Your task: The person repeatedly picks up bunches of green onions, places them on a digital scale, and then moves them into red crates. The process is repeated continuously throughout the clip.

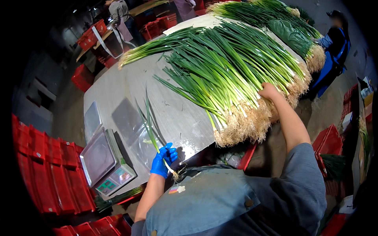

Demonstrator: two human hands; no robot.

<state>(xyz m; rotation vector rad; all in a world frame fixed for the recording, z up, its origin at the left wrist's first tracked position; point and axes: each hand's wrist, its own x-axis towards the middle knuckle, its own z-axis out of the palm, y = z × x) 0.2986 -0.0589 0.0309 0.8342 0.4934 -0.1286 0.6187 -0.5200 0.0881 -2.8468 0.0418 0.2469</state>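
My left hand (160,161), in a blue glove, is closed round a single green onion (147,122) near its white root end. Its leaves point away from me over the table, and its roots hang by my apron. Far to the right, my bare right hand (269,91) has its fingers curled on the stalks of a big pile of green onions (224,74). How many stalks are in its grip is hidden. The pile's roots (240,124) face me along the table's right edge, with the leaves running to the far left.
A digital scale (99,157) stands on the left of the grey table (118,78). Red crates (51,165) are stacked at the left. Another bundle of green onions (161,41) lies at the far side. A co-worker (334,51) stands beside more onions at the far right.
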